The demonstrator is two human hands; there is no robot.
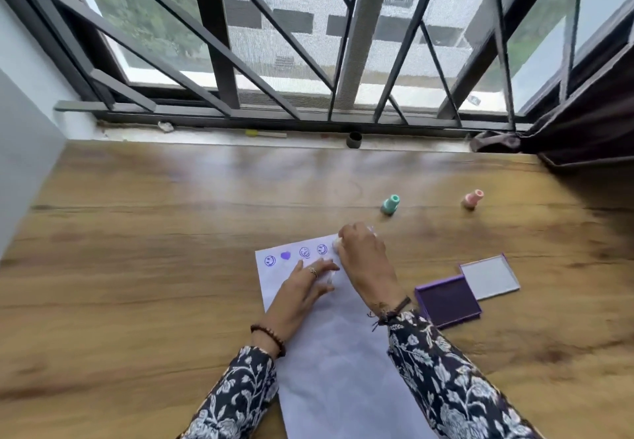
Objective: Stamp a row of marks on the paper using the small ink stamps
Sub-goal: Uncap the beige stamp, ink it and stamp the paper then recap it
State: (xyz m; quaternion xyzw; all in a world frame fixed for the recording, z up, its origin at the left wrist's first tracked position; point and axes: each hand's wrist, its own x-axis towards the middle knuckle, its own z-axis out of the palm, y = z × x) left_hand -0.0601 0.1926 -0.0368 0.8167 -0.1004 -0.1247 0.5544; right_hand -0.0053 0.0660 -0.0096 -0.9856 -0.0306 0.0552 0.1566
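Note:
A white sheet of paper [329,353] lies on the wooden table [137,232]. Along its top edge runs a row of purple marks [295,254]: a smiley, a heart and two more smileys. My right hand [363,253] is shut on a small pale stamp [337,243], pressed on the paper's top right corner just right of the last mark. My left hand [305,287] lies flat on the paper below the marks, fingers spread. An open purple ink pad [447,301] with its lid [490,277] sits right of the paper.
A green stamp [390,204] and a pink stamp [472,199] stand on the table beyond the paper, to the right. A window with dark metal bars runs along the far edge, with small items on its sill. A dark curtain hangs at right.

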